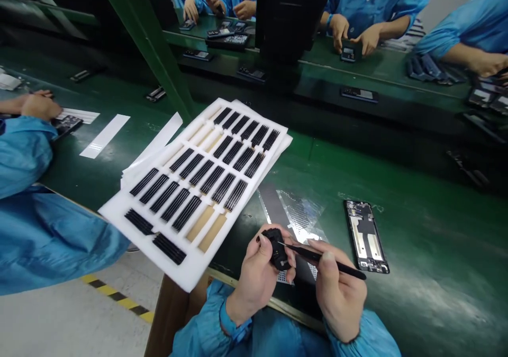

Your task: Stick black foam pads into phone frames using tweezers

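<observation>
- Over the green workbench (pixel 420 277), in the head view: both bare hands, close together just past the bench's near edge, above a silver mesh sheet (pixel 297 211).
- Left hand (pixel 256 280): fingers and thumb clenched around the sides of a small black plastic part (pixel 278 248), a firm pinch.
- Right hand (pixel 341 296): closed around slim black tweezers (pixel 325 260), pen-style, with the fine tip (pixel 281 243) at the part's upper face; actual contact too small to tell.
- Handling, as a judgement: part probably light and stiff, but small and thin-edged, so likely fragile and easy to drop; outer sides apparently the safest place for a hold.
- Direction: part's long axis roughly upright in view, slightly tilted, upper end toward the tray; tweezers nearly level, tip pointing left.
- Beside the hands: white foam tray (pixel 189 275) to the left, with rows of black strips (pixel 187 213) and tan strips (pixel 212 234); opened phone frame (pixel 365 235) lying to the right.
- Farther left: co-worker's hand (pixel 39 106) and blue sleeve (pixel 24 156).
</observation>
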Motion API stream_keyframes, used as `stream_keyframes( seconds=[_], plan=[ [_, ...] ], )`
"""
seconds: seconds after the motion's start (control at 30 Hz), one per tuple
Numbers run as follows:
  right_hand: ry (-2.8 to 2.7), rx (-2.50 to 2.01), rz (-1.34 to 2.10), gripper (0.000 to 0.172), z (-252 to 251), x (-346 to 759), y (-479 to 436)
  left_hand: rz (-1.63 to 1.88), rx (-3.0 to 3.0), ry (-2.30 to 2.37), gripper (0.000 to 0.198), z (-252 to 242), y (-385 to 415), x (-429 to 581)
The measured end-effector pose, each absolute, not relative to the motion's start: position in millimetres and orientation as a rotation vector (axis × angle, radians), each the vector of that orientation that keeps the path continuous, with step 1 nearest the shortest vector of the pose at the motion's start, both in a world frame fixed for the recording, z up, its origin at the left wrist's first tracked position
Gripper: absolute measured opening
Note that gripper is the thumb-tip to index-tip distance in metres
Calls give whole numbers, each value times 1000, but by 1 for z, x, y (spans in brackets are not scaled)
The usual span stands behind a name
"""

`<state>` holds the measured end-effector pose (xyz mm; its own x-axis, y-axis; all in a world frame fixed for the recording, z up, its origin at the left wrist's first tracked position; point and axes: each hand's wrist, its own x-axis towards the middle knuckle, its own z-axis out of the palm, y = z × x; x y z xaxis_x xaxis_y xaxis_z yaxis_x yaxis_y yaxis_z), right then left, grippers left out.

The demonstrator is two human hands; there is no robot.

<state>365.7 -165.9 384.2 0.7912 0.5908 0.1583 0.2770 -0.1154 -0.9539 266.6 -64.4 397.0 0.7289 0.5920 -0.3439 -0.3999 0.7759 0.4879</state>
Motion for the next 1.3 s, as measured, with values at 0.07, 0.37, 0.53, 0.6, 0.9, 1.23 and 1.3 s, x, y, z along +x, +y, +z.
stream_keyframes(
  seconds=[0.07,0.37,0.53,0.6,0.9,1.23,1.3],
  plan=[
    [-709,-1686,286,23,384,365,-168,569,424,511,39,398,-65,264],
    [-792,-1670,237,22,398,361,-167,580,516,493,37,397,-70,260],
    [-828,-1681,249,23,401,362,-168,587,548,482,36,392,-68,259],
    [-836,-1701,251,23,400,362,-170,589,563,448,33,391,-66,259],
    [-865,-1713,303,24,397,366,-162,607,533,661,24,388,-65,268],
    [-581,-1668,568,47,357,476,-65,324,2180,1069,52,383,-11,294],
    [-559,-1649,582,50,341,490,-53,95,2578,1037,68,382,-5,308]
  ],
)
